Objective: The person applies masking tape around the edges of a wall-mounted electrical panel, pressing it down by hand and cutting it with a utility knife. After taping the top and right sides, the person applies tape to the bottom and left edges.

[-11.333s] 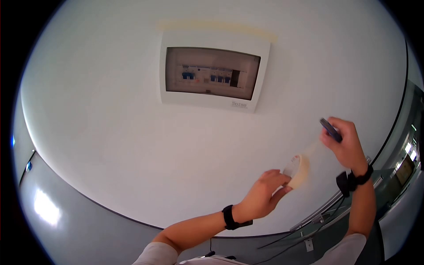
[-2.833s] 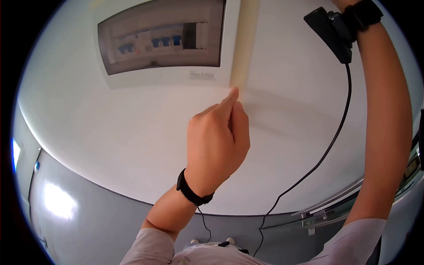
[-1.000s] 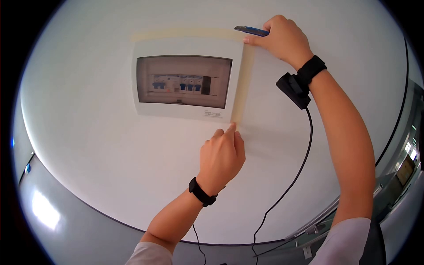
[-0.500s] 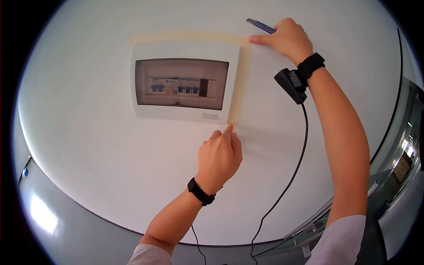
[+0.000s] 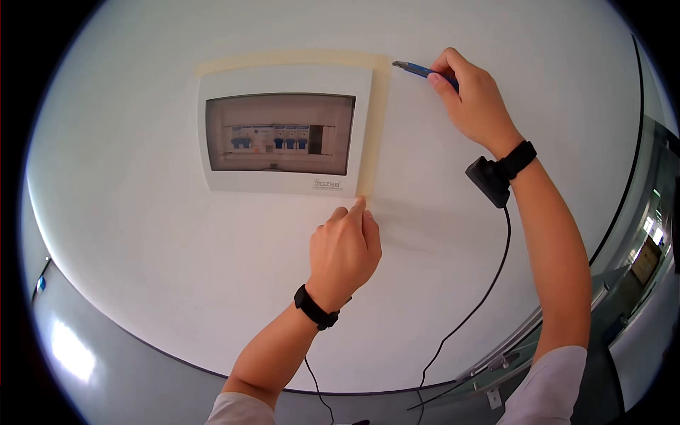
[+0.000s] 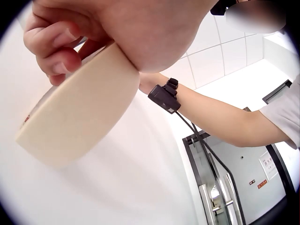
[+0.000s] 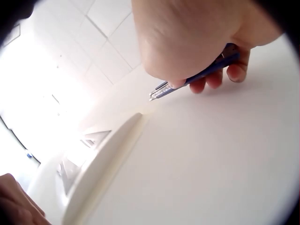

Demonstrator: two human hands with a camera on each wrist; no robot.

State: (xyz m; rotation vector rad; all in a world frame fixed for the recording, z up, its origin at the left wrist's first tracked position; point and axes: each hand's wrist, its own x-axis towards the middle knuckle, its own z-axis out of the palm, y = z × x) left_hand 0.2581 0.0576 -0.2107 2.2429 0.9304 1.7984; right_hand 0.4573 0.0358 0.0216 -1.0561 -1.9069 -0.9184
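Observation:
A white breaker box [image 5: 283, 79] with a tinted window is mounted on the white wall. Pale masking tape strips run along its top edge and down its right side, where the side strip [image 5: 377, 120] meets the top one. My left hand [image 5: 345, 248] presses its index fingertip on the lower end of that strip, at the box's bottom right corner. Its other fingers grip the masking tape roll [image 6: 84, 108], hidden from the head view. My right hand [image 5: 478, 103] holds a blue utility knife [image 7: 201, 76], tip close beside the upper right tape corner.
A black camera [image 5: 489, 180] on the right wrist trails a cable [image 5: 467, 315] down in front of the wall. The wall's dark lower edge [image 5: 340, 392] curves along the bottom. A glass door with a metal handle [image 6: 229, 201] stands off to the side.
Since 11 seconds ago, tape pulled from the roll has been stuck down the right side. In the last second the right thumb has left the upper corner and the hand has drawn right with the knife.

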